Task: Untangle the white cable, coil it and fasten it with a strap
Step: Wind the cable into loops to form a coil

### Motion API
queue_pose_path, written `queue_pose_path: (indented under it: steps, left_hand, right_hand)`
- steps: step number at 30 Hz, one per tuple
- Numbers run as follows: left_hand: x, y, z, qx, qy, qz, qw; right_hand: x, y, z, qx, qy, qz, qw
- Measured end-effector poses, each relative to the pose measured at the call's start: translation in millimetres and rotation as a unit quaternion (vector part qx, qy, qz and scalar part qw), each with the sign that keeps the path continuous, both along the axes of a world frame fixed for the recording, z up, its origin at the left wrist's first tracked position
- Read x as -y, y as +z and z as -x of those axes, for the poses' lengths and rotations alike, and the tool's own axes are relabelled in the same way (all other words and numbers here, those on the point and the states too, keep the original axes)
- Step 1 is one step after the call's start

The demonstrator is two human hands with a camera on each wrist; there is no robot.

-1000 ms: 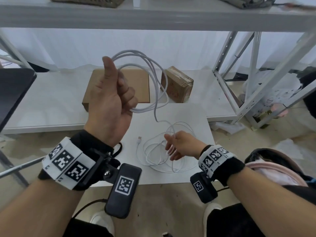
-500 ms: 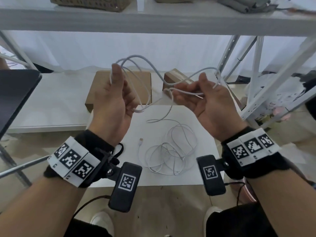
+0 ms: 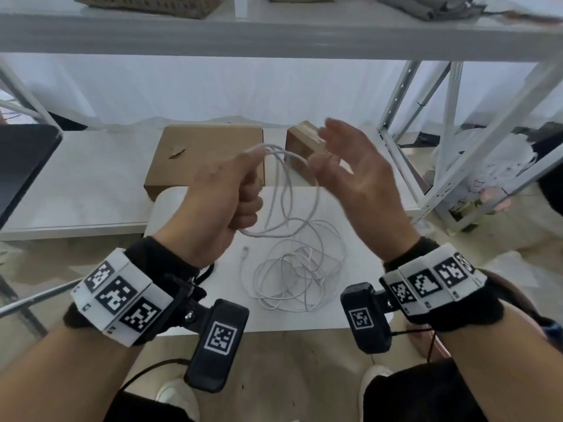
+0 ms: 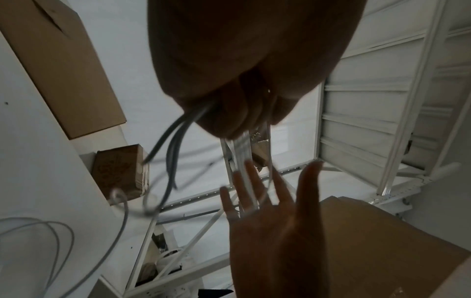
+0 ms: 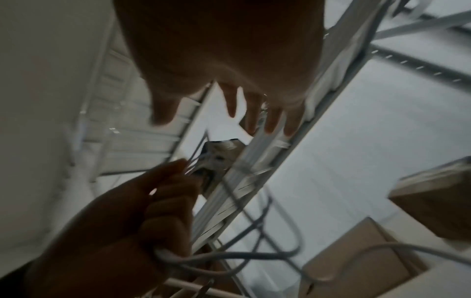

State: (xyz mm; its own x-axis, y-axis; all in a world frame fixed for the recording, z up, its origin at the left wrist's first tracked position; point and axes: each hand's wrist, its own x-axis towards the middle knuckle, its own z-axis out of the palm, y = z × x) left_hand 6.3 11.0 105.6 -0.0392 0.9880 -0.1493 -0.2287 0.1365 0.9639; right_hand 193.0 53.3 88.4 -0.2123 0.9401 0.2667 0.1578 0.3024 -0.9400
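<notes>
left hand [image 3: 227, 193] raised above the tabletop [image 3: 189, 300], fingers curled tight round several loops of the white cable [image 3: 292, 190]; loops hanging from the fist to its right, lower ends gathered under the little finger. same grip seen in the left wrist view [image 4: 239, 66], strands leaving the fist on two sides, and in the right wrist view [image 5: 132, 217], cable running out below the curled fingers. right hand [image 3: 359, 178] just beside the loops, palm turned toward them, fingers straight and spread, holding nothing; thumb close to the outer loop, contact impossible to judge through motion blur. spread fingers confirmed in the left wrist view [image 4: 275, 213] and the right wrist view [image 5: 229, 60]. rest of the cable lying in a loose tangle [image 3: 300, 269] on the white tabletop below both hands, one strand rising from it to the held loops, its connector end [image 3: 245, 250] lying free left of the tangle. flat cardboard box [image 3: 207, 156] and small brown box [image 3: 304, 144] on the shelf board behind. no fastening on the cable.
</notes>
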Motion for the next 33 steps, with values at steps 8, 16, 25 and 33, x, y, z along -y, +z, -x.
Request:
queue_pose_path:
  steps: [8, 16, 25, 33]
  left_hand:
    - [1.5, 2.5, 3.2, 0.018, -0.107, 0.042, 0.993]
    - [-3.1, -11.5, -5.4, 0.223, -0.021, -0.004, 0.975]
    - [11.4, -28.4, -35.7, 0.120, -0.032, -0.048, 0.991]
    - [11.7, -29.6, -35.5, 0.122, 0.069, -0.067, 0.988]
  right_hand:
    - [-4.8, 0.6, -5.1, -0.127, 0.194, 0.179, 0.956]
    - [-11.4, 4.8, -0.1, -0.296, 0.113, 0.276, 0.907]
    - [-10.9, -4.0, 2.3, -0.391, -0.042, 0.242, 0.887]
    - [-3.8, -5.3, 5.0, -0.359, 0.034, 0.278, 0.891]
